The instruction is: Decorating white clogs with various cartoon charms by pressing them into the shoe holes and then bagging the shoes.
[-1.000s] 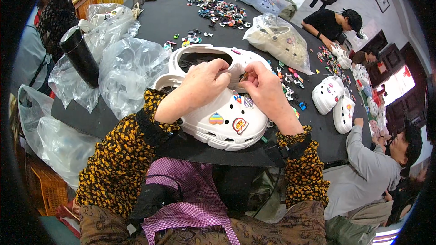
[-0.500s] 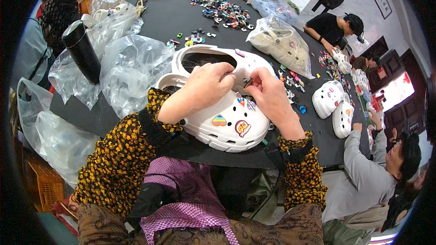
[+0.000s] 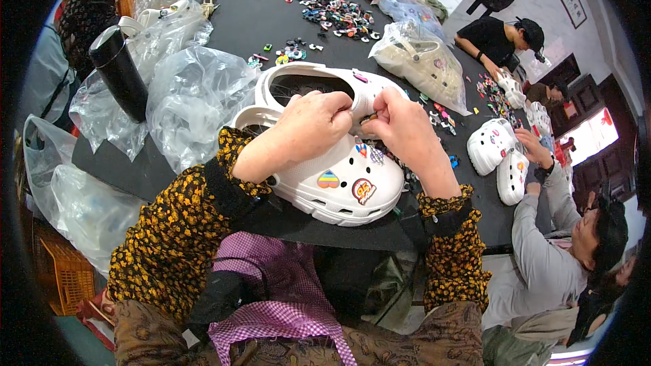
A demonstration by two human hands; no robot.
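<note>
Two white clogs lie side by side on the black table before me. The nearer clog (image 3: 308, 186) points right, with a rainbow heart charm (image 3: 328, 179) and a round red-and-white charm (image 3: 363, 191) on its toe. Behind it, the farther clog (image 3: 279, 81) shows its dark opening and a pink charm on top. My left hand (image 3: 308, 129) lies across the nearer clog, fingers curled tight by its upper; what they grip is hidden. Over the same upper, my right hand (image 3: 405, 132) pinches a small dark shoe charm (image 3: 369, 118) between thumb and fingers.
Piles of colourful charms (image 3: 336, 15) lie across the table (image 3: 264, 10). Clear plastic bags (image 3: 196, 98) and a black bottle (image 3: 119, 74) stand left. A bagged clog (image 3: 424, 68) and two decorated clogs (image 3: 491, 146) lie right. Co-workers sit around the table.
My right fingers have closed further over the small charm and shifted slightly toward my left hand. On the right, a co-worker's hand has risen beside the decorated clogs.
</note>
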